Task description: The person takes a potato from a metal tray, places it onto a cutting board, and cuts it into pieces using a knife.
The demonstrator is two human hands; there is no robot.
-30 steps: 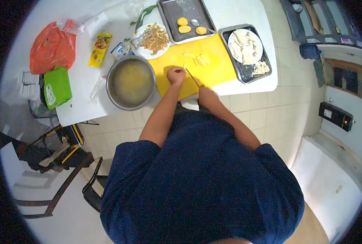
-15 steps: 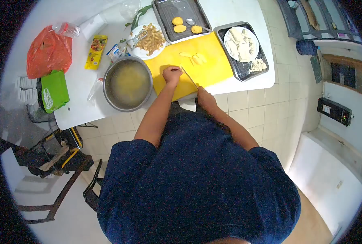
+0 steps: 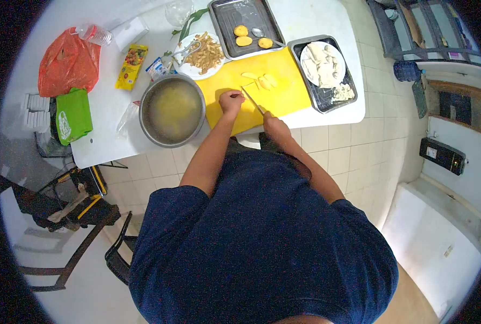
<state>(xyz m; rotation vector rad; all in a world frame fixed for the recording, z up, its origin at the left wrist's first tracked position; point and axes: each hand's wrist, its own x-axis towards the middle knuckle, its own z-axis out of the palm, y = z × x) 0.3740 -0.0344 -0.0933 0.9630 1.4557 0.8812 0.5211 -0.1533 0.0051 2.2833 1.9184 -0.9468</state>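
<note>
My right hand (image 3: 276,125) grips a knife (image 3: 255,102), its blade slanting up and left over the yellow cutting board (image 3: 289,97). My left hand (image 3: 231,102) is closed just left of the blade, fingers curled over the board; what it holds, if anything, is hidden. Beyond the blade tip lie several cut yellow potato pieces (image 3: 264,82). A large metal pot (image 3: 145,116) with cloudy liquid and yellowish contents stands left of my left hand. Behind the board, a dark metal tray (image 3: 229,24) bears peeled potato pieces (image 3: 244,41) and a spoon (image 3: 258,33).
A white plate (image 3: 197,74) of brownish peelings stands behind the pot. At the right, another tray (image 3: 327,108) carries a plate of pale pieces (image 3: 322,65). Further left are a yellow packet (image 3: 131,67), a red plastic bag (image 3: 68,65), a bottle (image 3: 95,35) and a green bag (image 3: 73,116).
The camera view has shifted slightly, moving the table items a little in the picture. Both hands stay at the board, with the knife in nearly the same place.
</note>
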